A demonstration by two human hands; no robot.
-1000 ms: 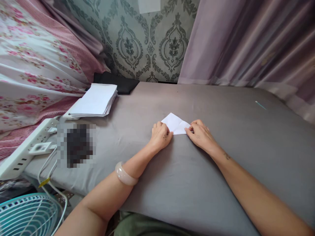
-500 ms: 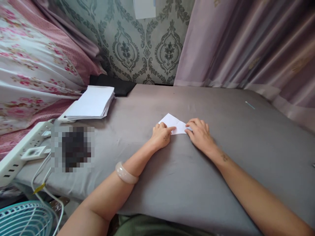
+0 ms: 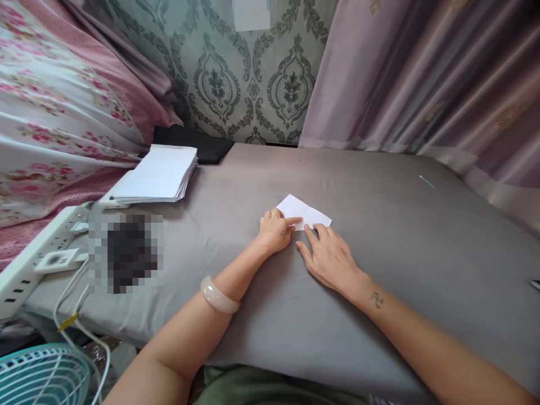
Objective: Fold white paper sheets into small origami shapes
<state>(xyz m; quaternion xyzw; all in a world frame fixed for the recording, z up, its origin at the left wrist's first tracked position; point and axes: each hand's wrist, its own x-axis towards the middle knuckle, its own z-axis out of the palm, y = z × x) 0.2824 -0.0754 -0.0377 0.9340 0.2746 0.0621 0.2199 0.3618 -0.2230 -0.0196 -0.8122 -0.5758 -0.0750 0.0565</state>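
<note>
A small folded sheet of white paper (image 3: 312,216) lies on the grey cloth-covered surface, its peak pointing away from me and a crease line across it. My left hand (image 3: 275,232) grips its left end, the index finger stretched across the paper and the other fingers curled at the edge. A pale bangle (image 3: 219,295) circles my left forearm. My right hand (image 3: 327,253) lies flat and open, fingertips on the paper's near edge, thumb spread apart from the others. The paper's left corner is hidden under my left fingers.
At the left are a stack of white paper (image 3: 158,174), a black flat item (image 3: 202,145), a white power strip (image 3: 40,253) with cables and a blurred-out dark object (image 3: 131,253). A blue fan (image 3: 42,374) stands below the edge. A thin cotton-swab-like stick (image 3: 427,181) lies far right.
My right hand has left the paper's right corner and moved left and nearer, its fingers opening onto the near edge. My left index finger has stretched out over the paper.
</note>
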